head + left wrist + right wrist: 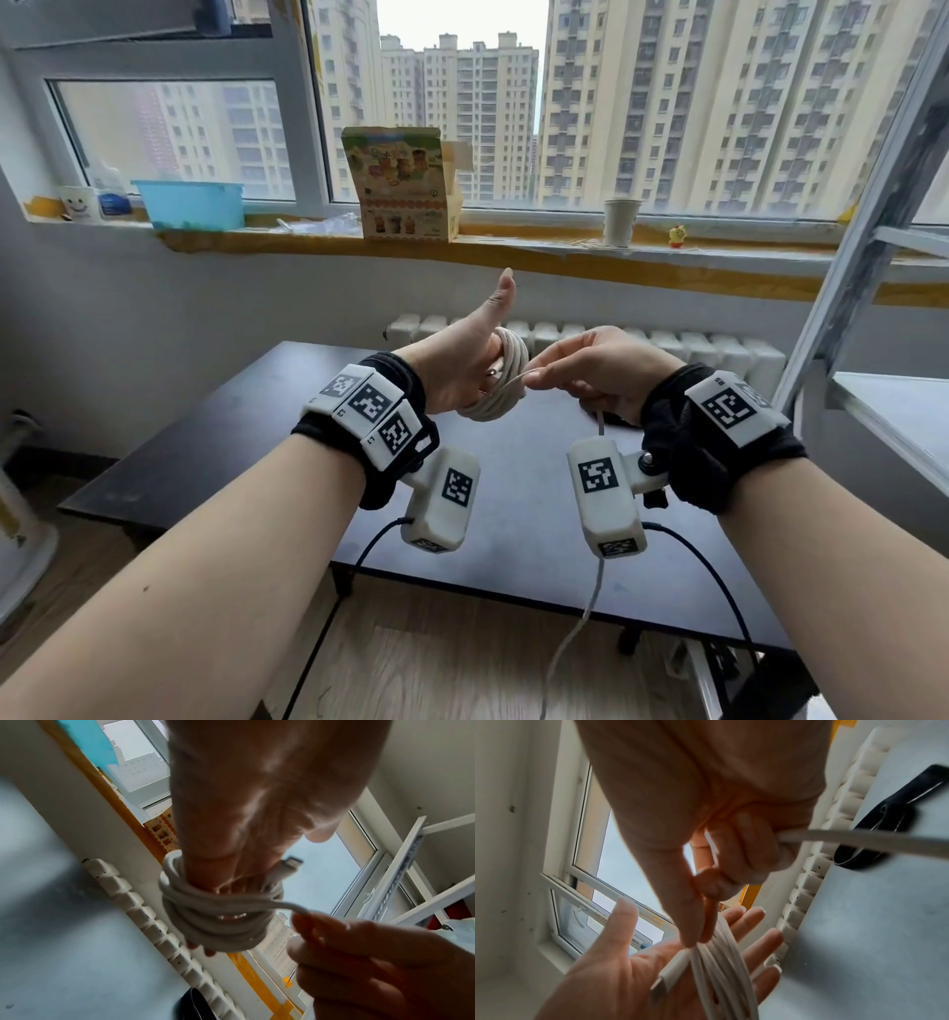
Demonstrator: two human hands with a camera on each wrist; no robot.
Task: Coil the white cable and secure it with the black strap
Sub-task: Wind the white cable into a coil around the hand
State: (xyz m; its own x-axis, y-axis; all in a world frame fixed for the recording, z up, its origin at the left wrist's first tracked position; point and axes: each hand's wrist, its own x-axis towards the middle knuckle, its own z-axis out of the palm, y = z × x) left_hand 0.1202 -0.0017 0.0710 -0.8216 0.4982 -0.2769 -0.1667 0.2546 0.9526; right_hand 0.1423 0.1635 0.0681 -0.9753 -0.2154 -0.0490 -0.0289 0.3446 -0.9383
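Note:
The white cable (506,380) is wound in several loops round the four straight fingers of my left hand (464,360), whose thumb points up. Its plug end (670,977) lies across that palm (618,979), under the loops (718,963). My right hand (534,377) pinches the running strand between thumb and forefinger right beside the coil (218,923). The loose tail (590,606) hangs from that hand past the table's front edge toward the floor. The black strap (885,821) lies on the table near the radiator, below my right hand.
Both hands are held above a dark table (257,437) standing against a white radiator (667,344). The sill behind carries a blue tub (190,203), a printed box (400,185) and a paper cup (621,221). A metal rack frame (873,246) rises at the right.

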